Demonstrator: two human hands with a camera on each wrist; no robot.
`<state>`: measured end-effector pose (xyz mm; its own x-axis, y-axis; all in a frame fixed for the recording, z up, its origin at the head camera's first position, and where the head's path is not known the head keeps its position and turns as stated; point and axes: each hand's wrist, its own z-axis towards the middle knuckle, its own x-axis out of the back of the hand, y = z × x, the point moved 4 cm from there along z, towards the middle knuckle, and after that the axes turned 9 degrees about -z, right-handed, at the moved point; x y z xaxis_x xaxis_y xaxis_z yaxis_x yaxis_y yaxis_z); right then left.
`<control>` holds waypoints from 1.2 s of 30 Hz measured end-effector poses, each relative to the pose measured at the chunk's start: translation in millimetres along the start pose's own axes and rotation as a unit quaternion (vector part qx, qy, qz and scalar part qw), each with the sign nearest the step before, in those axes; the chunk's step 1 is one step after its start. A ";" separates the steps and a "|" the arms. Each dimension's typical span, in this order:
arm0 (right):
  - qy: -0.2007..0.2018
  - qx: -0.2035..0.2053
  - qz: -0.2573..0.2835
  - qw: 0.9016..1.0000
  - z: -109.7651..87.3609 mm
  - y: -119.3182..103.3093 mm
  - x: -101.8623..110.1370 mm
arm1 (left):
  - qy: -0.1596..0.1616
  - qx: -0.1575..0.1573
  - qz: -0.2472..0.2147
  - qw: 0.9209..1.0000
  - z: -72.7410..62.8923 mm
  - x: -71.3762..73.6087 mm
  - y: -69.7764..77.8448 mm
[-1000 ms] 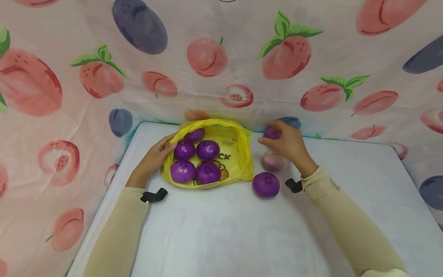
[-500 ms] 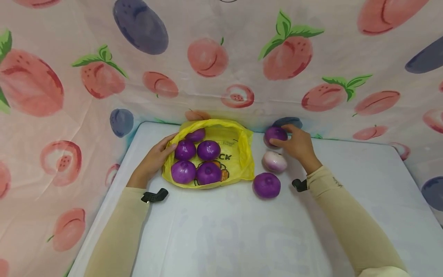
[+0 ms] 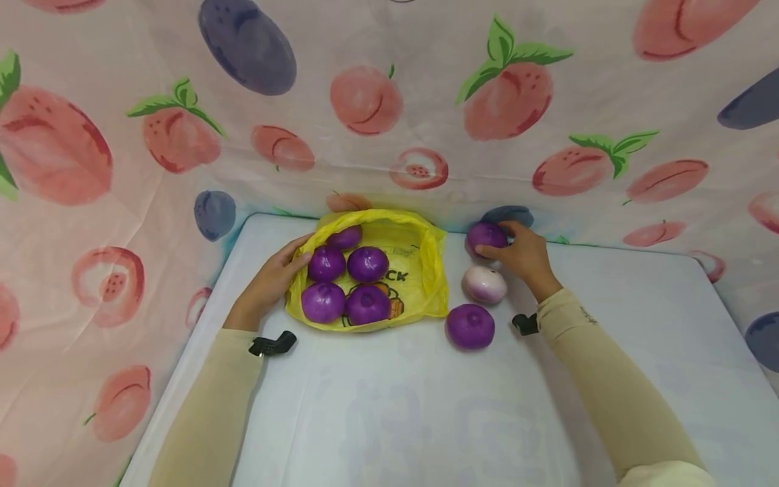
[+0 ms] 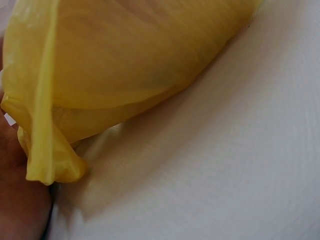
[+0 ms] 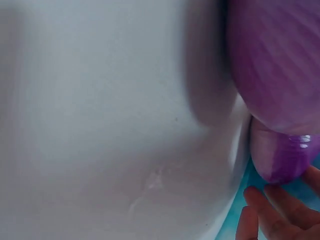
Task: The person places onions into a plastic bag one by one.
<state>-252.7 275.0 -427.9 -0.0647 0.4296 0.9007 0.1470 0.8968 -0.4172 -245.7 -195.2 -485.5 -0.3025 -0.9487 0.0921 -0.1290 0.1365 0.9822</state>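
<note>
A yellow plastic bag (image 3: 433, 270) lies with its mouth towards me and several glossy purple onions (image 3: 322, 302) inside. My left hand (image 3: 272, 279) grips the bag's left rim, thumb over the edge. At the table's back, my right hand (image 3: 528, 256) has thumb and fingers about the right side of a purple onion (image 3: 485, 238). In front of that one sits a paler, white-and-purple onion (image 3: 484, 284), then another purple onion (image 3: 470, 327). The right wrist view shows fingertips close to the far onion (image 5: 280, 155), behind a nearer onion (image 5: 280, 60).
A white cloth covers the table (image 3: 389, 406). Behind it and at the left hangs a fruit-print curtain (image 3: 365, 155), which meets the table's back edge. Black wrist mounts (image 3: 272, 343) sit on both sleeves.
My right hand has shifted slightly right, uncovering more of the far onion. The pale onion, blurred a second ago, now lies still with its white side showing. My left hand stays put.
</note>
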 end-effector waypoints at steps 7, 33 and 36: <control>-0.009 -0.008 0.005 1.000 6.5 3.9 -6.8 | -0.003 -0.002 0.000 1.000 0.2 0.2 0.1; 0.004 0.000 0.021 1.000 -3.8 3.6 2.5 | 0.001 -0.001 0.000 1.000 -0.3 -0.8 2.0; 0.010 0.006 0.030 0.999 -7.8 -1.7 6.6 | 0.003 0.001 0.006 1.000 -0.7 0.0 1.6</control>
<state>-245.7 275.5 -420.3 -0.0368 0.4812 0.8758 0.1373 0.8705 -0.4725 -245.2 -195.2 -483.9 -0.2982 -0.9488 0.1045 -0.1272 0.1480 0.9808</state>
